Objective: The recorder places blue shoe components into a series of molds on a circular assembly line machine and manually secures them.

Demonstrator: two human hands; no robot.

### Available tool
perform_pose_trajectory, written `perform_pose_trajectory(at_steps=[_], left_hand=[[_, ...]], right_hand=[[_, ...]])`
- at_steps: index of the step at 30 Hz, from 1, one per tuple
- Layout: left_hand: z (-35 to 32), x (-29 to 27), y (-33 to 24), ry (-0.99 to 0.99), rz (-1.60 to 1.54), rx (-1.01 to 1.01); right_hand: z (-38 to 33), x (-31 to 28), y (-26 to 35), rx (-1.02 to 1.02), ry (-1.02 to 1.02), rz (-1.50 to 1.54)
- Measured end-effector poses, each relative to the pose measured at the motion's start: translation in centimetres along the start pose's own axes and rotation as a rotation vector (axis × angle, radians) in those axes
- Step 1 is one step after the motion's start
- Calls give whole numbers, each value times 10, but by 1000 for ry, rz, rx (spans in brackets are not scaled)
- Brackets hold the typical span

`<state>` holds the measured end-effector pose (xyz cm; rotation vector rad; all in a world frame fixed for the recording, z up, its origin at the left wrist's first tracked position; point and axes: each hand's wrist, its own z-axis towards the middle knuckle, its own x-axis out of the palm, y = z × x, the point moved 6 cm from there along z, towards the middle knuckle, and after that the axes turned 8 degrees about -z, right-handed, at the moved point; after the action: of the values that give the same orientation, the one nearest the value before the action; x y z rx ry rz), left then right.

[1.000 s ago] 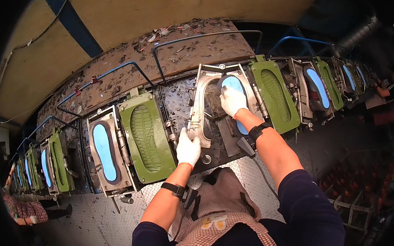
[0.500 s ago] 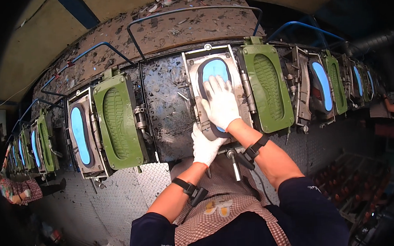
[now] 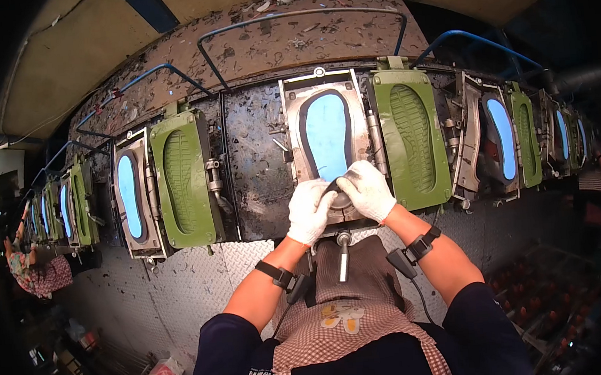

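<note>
Gloves on both my hands, white, meeting at the lower end of the mould (image 3: 326, 140) straight ahead of me. My left hand (image 3: 310, 210) is curled, its fingers pressed against the heel of the blue sole (image 3: 327, 135) where a dark edge shows. My right hand (image 3: 365, 190) is bent over the same spot from the other side, fingertips pinching that dark edge; the two hands touch. Whether either one truly grips the sole or only presses on it, I cannot tell, since the gloves hide the contact.

The sole lies flat in the steel frame, toe up, heel under my fingers. Just right of the frame stands the open green lid (image 3: 413, 138), with tread pattern on its face. A lever (image 3: 344, 254) hangs below the mould, between my forearms, above my checked apron (image 3: 345, 327). Black straps (image 3: 279, 275) sit on both my wrists.

To my left is another mould with a blue sole (image 3: 129, 196) and green lid (image 3: 181, 180). More run off to both sides. A person (image 3: 31, 265) in a patterned top stands far left.
</note>
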<state>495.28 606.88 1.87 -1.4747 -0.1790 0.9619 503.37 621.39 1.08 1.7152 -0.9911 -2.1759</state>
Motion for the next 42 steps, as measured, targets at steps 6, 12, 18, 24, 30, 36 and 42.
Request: perform_pose_trajectory(at_steps=[6, 12, 18, 24, 30, 36, 42], left_hand=[[-8, 3, -15, 156, 137, 200], [-11, 17, -8, 224, 212, 265], [1, 23, -14, 310, 217, 305], [46, 26, -2, 924, 259, 489], [50, 50, -13, 961, 266, 534], [100, -20, 51, 96, -39, -24], [53, 23, 213, -479, -1190, -1046]], right_hand=[[11, 4, 8, 56, 134, -83], [145, 25, 5, 136, -176, -427], [136, 14, -28, 174, -167, -334], [-62, -26, 16, 731, -168, 341], [-193, 82, 70, 1417, 523, 1524], [-129, 0, 36, 322, 831, -316], [-107, -3, 21, -125, 673, -279]])
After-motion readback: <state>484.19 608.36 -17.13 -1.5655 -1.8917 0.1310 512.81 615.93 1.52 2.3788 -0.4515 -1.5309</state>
